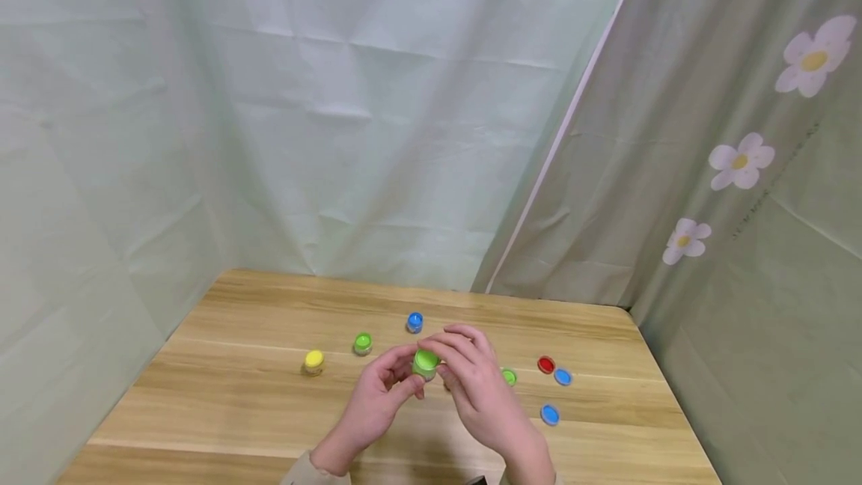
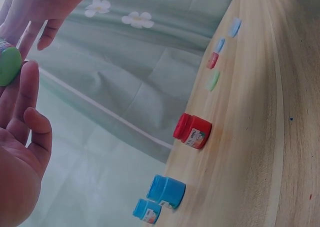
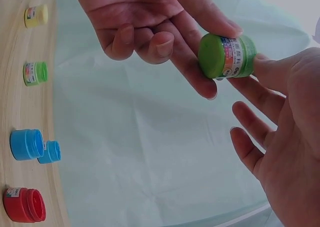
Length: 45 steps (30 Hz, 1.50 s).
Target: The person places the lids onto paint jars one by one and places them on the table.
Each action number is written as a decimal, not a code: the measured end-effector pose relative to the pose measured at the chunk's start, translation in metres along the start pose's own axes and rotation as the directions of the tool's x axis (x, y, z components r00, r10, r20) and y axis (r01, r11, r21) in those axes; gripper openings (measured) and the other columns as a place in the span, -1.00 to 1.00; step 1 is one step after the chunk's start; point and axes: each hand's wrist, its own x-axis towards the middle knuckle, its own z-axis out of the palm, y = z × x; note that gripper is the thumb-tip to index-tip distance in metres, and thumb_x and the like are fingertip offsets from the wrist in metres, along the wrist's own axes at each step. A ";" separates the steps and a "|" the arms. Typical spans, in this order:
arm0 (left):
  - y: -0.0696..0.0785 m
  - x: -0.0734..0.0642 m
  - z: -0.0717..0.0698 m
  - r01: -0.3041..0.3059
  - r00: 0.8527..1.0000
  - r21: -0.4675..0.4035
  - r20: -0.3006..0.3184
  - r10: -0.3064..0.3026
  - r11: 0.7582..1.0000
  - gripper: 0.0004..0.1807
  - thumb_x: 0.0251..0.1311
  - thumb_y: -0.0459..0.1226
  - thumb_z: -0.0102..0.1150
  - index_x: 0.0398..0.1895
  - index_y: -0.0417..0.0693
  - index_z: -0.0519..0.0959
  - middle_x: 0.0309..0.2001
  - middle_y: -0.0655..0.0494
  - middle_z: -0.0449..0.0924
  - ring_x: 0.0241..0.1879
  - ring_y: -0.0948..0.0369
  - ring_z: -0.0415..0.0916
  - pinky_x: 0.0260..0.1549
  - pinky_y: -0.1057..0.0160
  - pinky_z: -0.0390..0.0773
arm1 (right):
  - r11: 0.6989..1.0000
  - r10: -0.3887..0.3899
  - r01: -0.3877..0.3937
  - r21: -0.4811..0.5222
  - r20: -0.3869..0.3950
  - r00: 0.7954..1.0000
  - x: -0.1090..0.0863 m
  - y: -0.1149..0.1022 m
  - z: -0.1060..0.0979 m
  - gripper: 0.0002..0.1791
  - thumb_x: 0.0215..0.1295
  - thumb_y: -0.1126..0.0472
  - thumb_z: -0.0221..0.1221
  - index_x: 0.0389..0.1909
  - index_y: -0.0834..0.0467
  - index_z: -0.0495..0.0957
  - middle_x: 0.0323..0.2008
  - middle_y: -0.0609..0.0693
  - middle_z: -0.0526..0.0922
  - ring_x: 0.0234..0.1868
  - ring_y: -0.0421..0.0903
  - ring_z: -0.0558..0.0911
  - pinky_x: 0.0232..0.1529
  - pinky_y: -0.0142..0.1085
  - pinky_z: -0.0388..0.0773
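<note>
A small green paint jar (image 1: pixel 426 364) is held up over the table between my two hands. My left hand (image 1: pixel 377 403) pinches its body between thumb and fingers. From the other side my right hand (image 1: pixel 477 388) grips the ribbed lid end, as the right wrist view shows of the jar (image 3: pixel 232 57). The lid is on it. Behind the hands stand an uncapped red jar (image 2: pixel 194 131) and two uncapped blue jars (image 2: pixel 167 191); the red one is mostly hidden in the head view.
Left of the hands are a yellow jar (image 1: pixel 313 361) and another green jar (image 1: pixel 363 344). A blue jar (image 1: pixel 414 322) stands farther back. On the right lie loose lids: green (image 1: pixel 509 377), red (image 1: pixel 546 364) and two blue (image 1: pixel 550 415). Curtains surround the wooden table (image 1: pixel 256 320).
</note>
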 end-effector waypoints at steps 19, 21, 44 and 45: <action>0.000 0.000 -0.001 -0.021 1.000 0.052 -0.004 0.022 0.998 -0.58 0.50 -0.46 0.21 0.37 -0.35 0.50 -0.02 0.22 0.77 -0.24 0.29 0.64 -0.21 0.20 0.71 | 0.999 0.048 -0.047 -0.026 0.015 0.999 0.000 -0.004 -0.002 -0.63 0.59 0.10 0.23 0.33 0.00 0.62 0.15 -0.12 0.56 0.37 0.03 0.41 0.31 0.09 0.42; 0.000 0.000 -0.001 -0.022 1.000 0.055 -0.003 0.022 0.998 -0.58 0.49 -0.47 0.22 0.36 -0.36 0.50 -0.02 0.22 0.77 -0.23 0.29 0.64 -0.21 0.20 0.71 | 0.998 0.053 -0.053 -0.024 0.011 0.999 0.000 -0.005 -0.002 -0.65 0.59 0.09 0.24 0.31 -0.02 0.62 0.14 -0.13 0.56 0.36 0.02 0.41 0.30 0.08 0.42; 0.001 0.000 0.002 0.036 0.999 0.091 -0.019 -0.035 0.995 -0.66 0.46 -0.41 0.30 0.25 -0.16 0.61 -0.11 0.14 0.78 -0.25 0.23 0.67 -0.16 0.17 0.68 | 0.984 0.179 -0.179 0.012 -0.005 0.984 0.000 -0.006 -0.001 -0.66 0.46 -0.10 0.35 0.11 -0.06 0.61 0.07 -0.30 0.58 0.25 -0.12 0.42 0.29 -0.08 0.41; 0.001 0.000 0.002 0.035 0.999 0.094 -0.020 -0.033 0.995 -0.67 0.46 -0.41 0.30 0.24 -0.15 0.62 -0.13 0.14 0.78 -0.26 0.23 0.66 -0.16 0.17 0.68 | 0.981 0.192 -0.192 0.012 -0.006 0.981 0.000 -0.006 -0.001 -0.65 0.44 -0.12 0.36 0.09 -0.07 0.61 0.06 -0.32 0.58 0.25 -0.14 0.42 0.28 -0.09 0.43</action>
